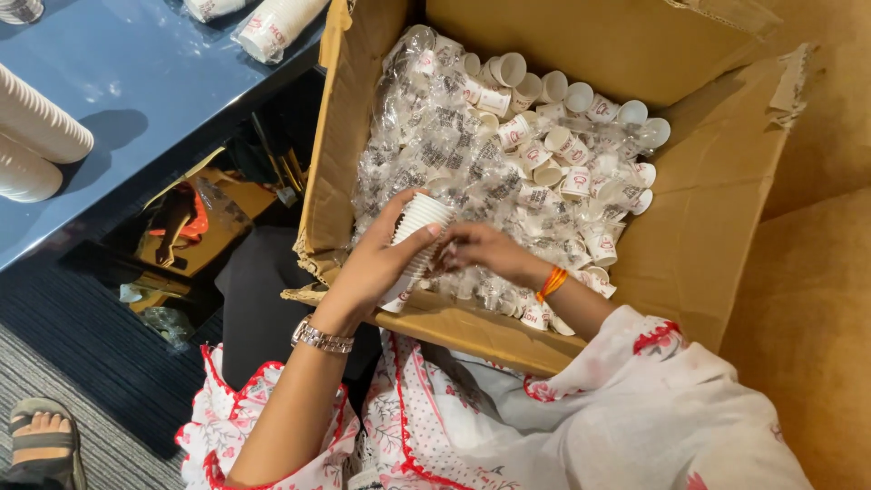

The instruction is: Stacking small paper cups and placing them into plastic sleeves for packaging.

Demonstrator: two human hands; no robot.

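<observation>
My left hand [381, 263] is closed around a stack of small white paper cups [415, 238], held tilted over the near edge of a big cardboard box [699, 236]. My right hand [485, 249] reaches in beside the stack, its fingertips at the stack's lower part among the loose cups. The box is lined with crinkled clear plastic [426, 136] and holds several loose white paper cups [553, 154] with red print. A metal watch sits on my left wrist, orange thread on my right.
A blue table [136, 82] lies at the upper left with stacks of white cups [36, 127] and wrapped cup sleeves [272, 27]. Clutter sits under the table. A sandalled foot [41, 440] shows at the lower left on striped carpet.
</observation>
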